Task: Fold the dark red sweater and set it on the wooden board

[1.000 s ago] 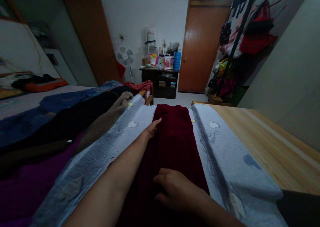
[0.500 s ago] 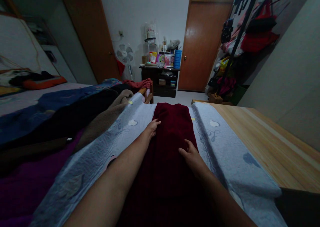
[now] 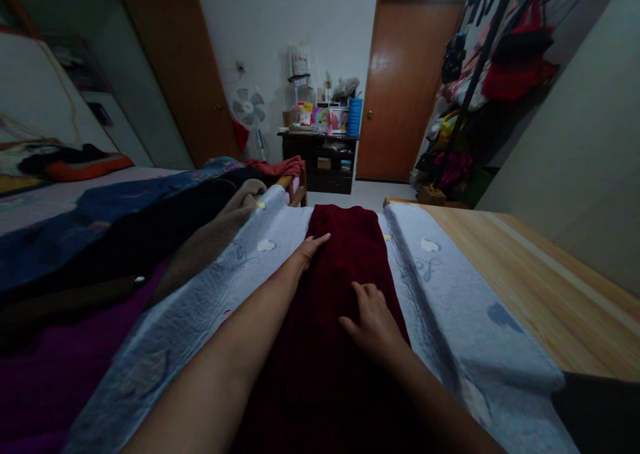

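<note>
A dark red garment lies stretched lengthwise over a pale blue patterned bedspread. Its near part fades into shadow, so I cannot tell its exact kind. My left hand rests along the garment's left edge, toward its far end, fingers stretched out. Over the right half of the cloth, closer to me, is my right hand, thumb and fingers apart. Neither hand has cloth gripped in its fingers. Whether the right palm touches the garment I cannot tell.
Several garments, among them a brown one and a purple one, lie along the left. A wooden board borders the bedspread on the right. Farther off stand a dark cabinet, a fan and a door.
My right hand has moved left and slightly nearer, further over the red garment. My left hand has shifted a little to the right, its fingers reaching farther onto the cloth.
</note>
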Demonstrator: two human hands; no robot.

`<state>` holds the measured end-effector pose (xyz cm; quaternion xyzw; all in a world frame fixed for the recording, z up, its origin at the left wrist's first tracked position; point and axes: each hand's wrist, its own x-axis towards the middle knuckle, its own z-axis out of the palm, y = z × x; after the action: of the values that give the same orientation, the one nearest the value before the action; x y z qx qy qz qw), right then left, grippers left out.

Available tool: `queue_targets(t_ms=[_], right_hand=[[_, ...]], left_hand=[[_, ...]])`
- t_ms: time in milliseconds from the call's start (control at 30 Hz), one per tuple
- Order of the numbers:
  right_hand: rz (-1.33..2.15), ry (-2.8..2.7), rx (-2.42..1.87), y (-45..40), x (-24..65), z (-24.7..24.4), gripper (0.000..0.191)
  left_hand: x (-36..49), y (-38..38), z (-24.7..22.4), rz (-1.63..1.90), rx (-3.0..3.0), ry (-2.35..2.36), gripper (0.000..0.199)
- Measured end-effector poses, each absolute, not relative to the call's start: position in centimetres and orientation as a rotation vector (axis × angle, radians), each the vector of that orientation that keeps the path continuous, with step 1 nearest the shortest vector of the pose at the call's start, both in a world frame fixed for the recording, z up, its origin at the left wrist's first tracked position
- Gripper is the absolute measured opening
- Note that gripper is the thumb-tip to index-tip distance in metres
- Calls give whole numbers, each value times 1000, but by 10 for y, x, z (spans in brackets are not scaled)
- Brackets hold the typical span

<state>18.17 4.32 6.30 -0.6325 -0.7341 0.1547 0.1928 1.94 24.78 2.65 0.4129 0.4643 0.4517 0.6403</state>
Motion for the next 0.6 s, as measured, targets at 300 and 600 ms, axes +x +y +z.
queue_targets(t_ms=[300, 600], right_hand=[[514, -2436, -1575, 30, 152, 43, 69], [577, -2342, -1529, 53, 163, 73, 38]], left_hand=[[25, 251, 21, 1109, 1039, 1069, 67], [15, 255, 8, 1148, 1034, 1201, 38]])
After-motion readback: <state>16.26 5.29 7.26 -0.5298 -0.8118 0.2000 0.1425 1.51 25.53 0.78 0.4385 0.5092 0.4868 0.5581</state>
